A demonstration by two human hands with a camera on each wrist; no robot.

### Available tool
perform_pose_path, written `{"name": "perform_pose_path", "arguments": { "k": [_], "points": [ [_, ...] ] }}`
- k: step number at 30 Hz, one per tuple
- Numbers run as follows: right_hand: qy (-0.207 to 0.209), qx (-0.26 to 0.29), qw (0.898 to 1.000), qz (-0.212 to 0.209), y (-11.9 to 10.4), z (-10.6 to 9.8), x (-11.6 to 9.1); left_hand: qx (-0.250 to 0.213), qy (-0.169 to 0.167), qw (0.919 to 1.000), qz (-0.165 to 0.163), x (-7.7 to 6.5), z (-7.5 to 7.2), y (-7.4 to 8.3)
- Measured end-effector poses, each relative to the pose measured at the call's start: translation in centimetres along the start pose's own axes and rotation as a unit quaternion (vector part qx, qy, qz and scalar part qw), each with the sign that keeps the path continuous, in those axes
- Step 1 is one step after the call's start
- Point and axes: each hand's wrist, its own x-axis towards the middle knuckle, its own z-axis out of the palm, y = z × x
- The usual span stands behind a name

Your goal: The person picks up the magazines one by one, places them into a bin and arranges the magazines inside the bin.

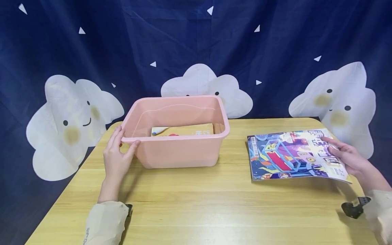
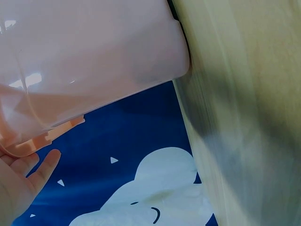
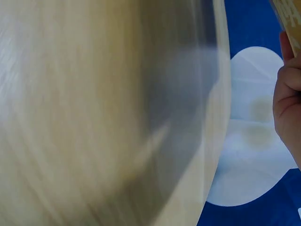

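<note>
A pink plastic bin (image 1: 177, 153) stands left of the table's middle. At its front left corner my left hand (image 1: 117, 160) holds the rim, thumb against the front and fingers along the left side. The left wrist view shows fingers (image 2: 44, 172) right under the rim. Inside the bin lies a yellow-covered book (image 1: 190, 130), partly hidden by the front wall. On the right, my right hand (image 1: 352, 158) grips a colourful magazine (image 1: 288, 156) by its right edge, which is raised above the table. In the right wrist view, a yellowish lettered surface (image 3: 288, 19) shows at the fingers.
The light wooden table (image 1: 183, 204) ends at the back against a dark blue curtain (image 1: 196, 41) with white clouds and small triangles. A black wrist device (image 1: 355, 207) sits by the right sleeve (image 1: 381, 211). The left sleeve (image 1: 105, 223) lies over the table's front.
</note>
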Motion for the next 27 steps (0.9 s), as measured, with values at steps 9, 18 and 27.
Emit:
{"name": "perform_pose_path", "arguments": {
  "k": [9, 18, 27],
  "points": [
    [0.007, 0.039, 0.998, -0.055, -0.8, 1.0, 0.4, -0.002, 0.0, 1.0, 0.001, 0.0, 0.0, 0.1],
    [0.009, 0.073, 0.995, -0.07, -2.0, 2.0, 0.7, -0.001, -0.002, 1.0, 0.002, 0.1, 0.0, 0.1],
    [0.027, 0.081, 0.991, -0.099, -2.7, 2.9, 1.1, 0.002, 0.0, 1.0, 0.002, -0.1, 0.0, -0.1]
  ]
}}
